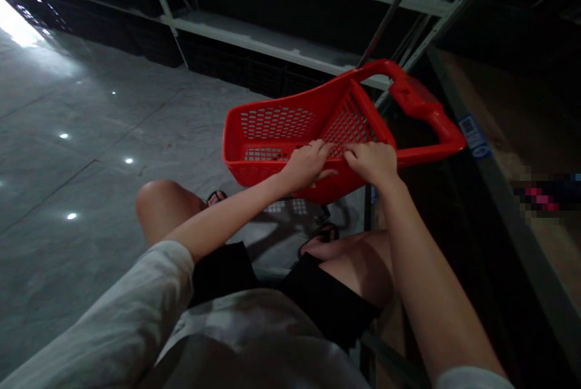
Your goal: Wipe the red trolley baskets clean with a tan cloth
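A red plastic shopping basket (272, 129) with perforated walls and a long red handle (424, 111) hangs tilted in front of me. My left hand (308, 164) is curled over the basket's near rim, fingers wrapped on the edge. My right hand (373, 161) grips the same rim just to the right, near where the handle joins. The basket looks empty inside. My bare knees and black shorts show below it.
A grey polished floor (68, 165) spreads to the left with light spots on it. Metal shelving (254, 38) with dark crates runs along the back. A wooden shelf board (512, 135) with a blue label lies at the right.
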Tool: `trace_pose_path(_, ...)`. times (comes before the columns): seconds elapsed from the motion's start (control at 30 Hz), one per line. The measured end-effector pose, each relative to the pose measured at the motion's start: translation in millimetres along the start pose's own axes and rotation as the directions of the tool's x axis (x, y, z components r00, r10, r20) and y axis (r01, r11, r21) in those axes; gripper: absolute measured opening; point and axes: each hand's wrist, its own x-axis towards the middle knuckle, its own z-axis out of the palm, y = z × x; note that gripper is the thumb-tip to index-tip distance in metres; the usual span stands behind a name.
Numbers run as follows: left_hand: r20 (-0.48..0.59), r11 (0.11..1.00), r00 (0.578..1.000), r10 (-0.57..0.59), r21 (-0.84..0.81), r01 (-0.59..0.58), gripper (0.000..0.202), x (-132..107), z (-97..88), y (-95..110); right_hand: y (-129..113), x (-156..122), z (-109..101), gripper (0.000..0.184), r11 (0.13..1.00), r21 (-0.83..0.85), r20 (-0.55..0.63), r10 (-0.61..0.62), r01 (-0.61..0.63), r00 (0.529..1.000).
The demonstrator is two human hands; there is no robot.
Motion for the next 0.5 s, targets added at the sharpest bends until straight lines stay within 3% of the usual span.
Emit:
trace_pose_path(0.07, -0.015, 0.999, 1.0, 0.006, -0.054, -0.007, 0.06, 13, 9.5, 20, 3, 2, 4, 0.051, 1.0, 0.014, -0.012, 0.025, -0.025, 1.0)
trace_pose_path(0.13, 0.027, 0.991, 0.998, 0.065, -0.122, -0.061, 0.068, 13, 9.2, 18, 6, 4, 7, 0.053, 0.998, 0.03, -0.036, 0.057, -0.056, 0.998)
trace_pose_path(0.27, 0.22, 0.972, 0.965, 0.141, -0.218, -0.092, 0.076, -25, -13.5, -25, 10, 6, 13, 0.055, 0.993, 0.059, -0.078, 0.111, -0.107, 0.991)
trace_pose_path(0.33, 0.308, 0.983, 0.947, 0.096, -0.178, -0.042, 0.065, -52, -29.6, -48, 11, 8, 14, 0.055, 0.992, 0.068, -0.073, 0.11, -0.105, 0.991)
trace_pose_path(0.4, 0.347, 0.996, 0.938, -0.021, -0.077, 0.051, 0.049, -73, -42.9, -63, 10, 10, 13, 0.055, 0.994, 0.074, -0.054, 0.084, -0.08, 0.995)
trace_pose_path(0.5, 0.352, 0.983, 0.918, -0.183, 0.069, 0.169, 0.039, -78, -49.9, -62, 6, 15, 10, 0.055, 0.995, 0.087, -0.038, 0.047, -0.043, 0.998)
